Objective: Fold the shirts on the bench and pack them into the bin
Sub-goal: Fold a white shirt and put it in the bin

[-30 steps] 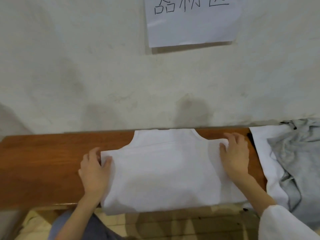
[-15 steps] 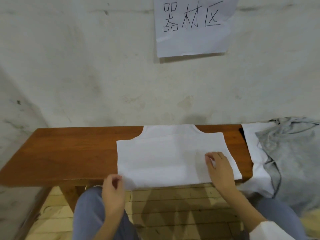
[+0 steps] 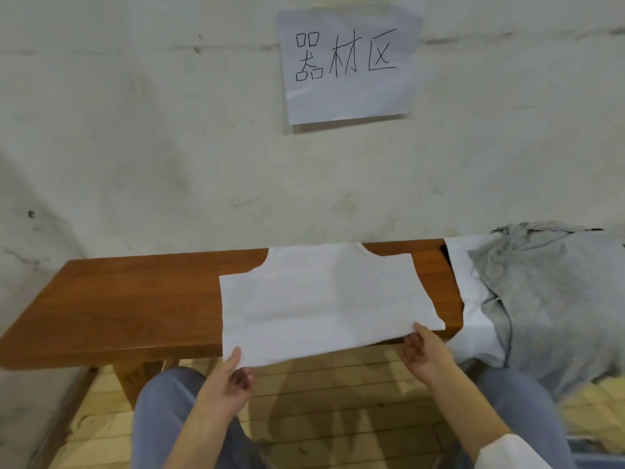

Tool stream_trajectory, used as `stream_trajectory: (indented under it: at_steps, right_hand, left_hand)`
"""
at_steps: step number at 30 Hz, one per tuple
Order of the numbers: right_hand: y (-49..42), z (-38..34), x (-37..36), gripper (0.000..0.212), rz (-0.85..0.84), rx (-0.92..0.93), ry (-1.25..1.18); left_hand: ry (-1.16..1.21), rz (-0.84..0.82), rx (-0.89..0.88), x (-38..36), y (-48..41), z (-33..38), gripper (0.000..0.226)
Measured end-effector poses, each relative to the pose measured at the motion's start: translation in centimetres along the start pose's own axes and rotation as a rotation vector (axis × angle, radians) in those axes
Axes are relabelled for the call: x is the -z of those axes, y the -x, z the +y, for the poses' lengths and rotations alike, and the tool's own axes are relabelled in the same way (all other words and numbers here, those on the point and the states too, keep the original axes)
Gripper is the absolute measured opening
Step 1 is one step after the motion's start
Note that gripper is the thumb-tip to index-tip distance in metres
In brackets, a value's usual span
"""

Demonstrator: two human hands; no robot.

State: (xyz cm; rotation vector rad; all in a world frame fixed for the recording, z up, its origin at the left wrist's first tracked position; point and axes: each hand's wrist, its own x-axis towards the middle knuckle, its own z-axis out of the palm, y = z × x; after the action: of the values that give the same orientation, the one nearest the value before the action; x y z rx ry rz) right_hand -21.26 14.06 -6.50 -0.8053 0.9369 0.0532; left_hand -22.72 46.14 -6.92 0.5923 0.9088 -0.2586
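**Now pinching the white shirt's near hem, a corner in each hand**

Right below me are my knees in blue-grey trousers [image 3: 162, 421], with the pale plank floor [image 3: 338, 411] between them. My left hand [image 3: 230, 377] has the near left corner of the white shirt [image 3: 324, 299]: thumb on top of the cloth, fingers curled underneath, a firm pinch. My right hand [image 3: 427, 357] takes the near right corner the same way, palm turned up, thumb lying on the hem and fingers tucked beneath it. A white sleeve [image 3: 507, 451] covers that forearm.

The shirt lies spread flat on the brown wooden bench [image 3: 135, 299], neckline towards the wall, sides folded in to straight edges. Its near hem hangs out past the front edge of the bench, and that is the part I grip. To the right, at the bench's end, a grey shirt [image 3: 558, 299] sits in a rumpled heap on another white garment [image 3: 470, 286], well clear of my right hand.

Beyond it all rises a stained, whitish wall [image 3: 135, 147]. High on it hangs a sheet of paper [image 3: 348, 96] with three handwritten characters.
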Motion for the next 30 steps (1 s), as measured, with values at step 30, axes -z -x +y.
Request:
stream_trajectory:
  at_steps: [30]
  right_hand:
    - [0.8,-1.2,2.1,0.035,0.064,0.012,-0.050]
  left_hand:
    - [-0.106,0.144,-0.111,0.9,1.0,0.1,0.009]
